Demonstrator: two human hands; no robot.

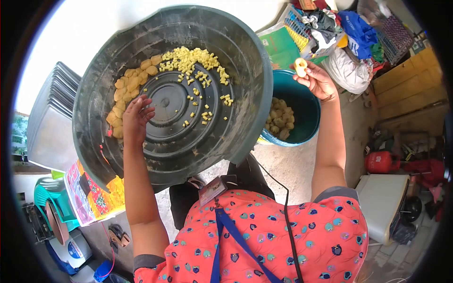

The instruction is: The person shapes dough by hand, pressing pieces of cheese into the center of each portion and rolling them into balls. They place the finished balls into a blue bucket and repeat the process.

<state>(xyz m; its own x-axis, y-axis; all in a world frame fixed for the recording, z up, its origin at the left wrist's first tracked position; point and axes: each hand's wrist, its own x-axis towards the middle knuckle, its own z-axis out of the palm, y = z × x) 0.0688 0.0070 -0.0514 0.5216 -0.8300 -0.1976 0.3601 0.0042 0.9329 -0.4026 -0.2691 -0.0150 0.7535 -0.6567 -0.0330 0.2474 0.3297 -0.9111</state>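
Inside the large dark green tub (207, 151), my left hand (138, 113) hovers with its fingers apart and slightly curled, holding nothing I can see. Close beside it, tan dough balls (123, 94) line the tub's left wall. Small yellow cubes (193, 59) are heaped at the tub's far side, with several scattered across its floor. My right hand (318, 81) is raised over the rim of a blue bucket (310, 125), pinching a pale, hollowed dough piece (300, 67) with yellow showing in it. More rounded dough balls (281, 118) lie in the bucket.
Stacked grey trays (52, 115) stand left of the tub, above a colourful printed bag (94, 193) and green plastic chairs (54, 198). Piled bags and crates (339, 37) sit at the upper right. A red gas cylinder (377, 162) and white appliance (380, 203) are at right.
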